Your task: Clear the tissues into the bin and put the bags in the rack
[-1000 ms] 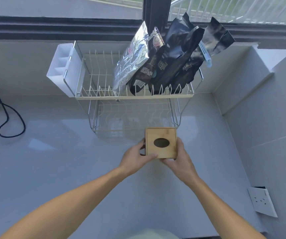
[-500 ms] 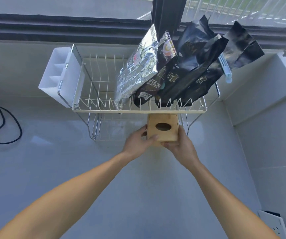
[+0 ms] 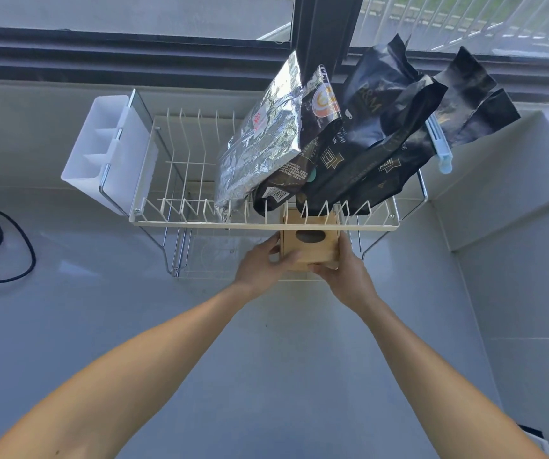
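Apparently the bags are already being kept in the rack, above the fingertips. A wooden box is being gripped between left hand and right hand, fingers curled on its sides, under the rack's top shelf. No tissues or bin are being shown.

Upper rack tier is covering far half of wooden box; box's oval opening is showing only dark, contents not readable. Left hand and right hand are masking box's near corners and sides. Black cable is running off left edge. Silver foil bag is overlapping dark bags; small print too fine to read. Both forearms are getting cut by bottom edge.
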